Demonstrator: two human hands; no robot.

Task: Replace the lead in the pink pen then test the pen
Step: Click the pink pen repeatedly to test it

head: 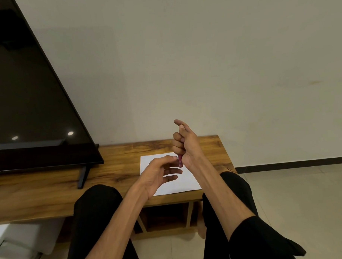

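My right hand (183, 143) grips the pink pen (180, 161) upright in a fist, tip pointing down, above a white sheet of paper (185, 184). Only the pen's lower end shows below the fist; the rest is hidden inside my fingers. My left hand (160, 173) sits just left of the pen's tip, thumb and forefinger brought together close to it, the other fingers loosely extended. Whether those fingertips pinch a lead is too small to tell.
The paper lies on a low wooden bench (113, 170) against a pale wall. A large black television (29, 99) stands on the bench's left part, its foot (82, 176) near the middle. My knees in black trousers frame the bench's front edge. Tiled floor lies to the right.
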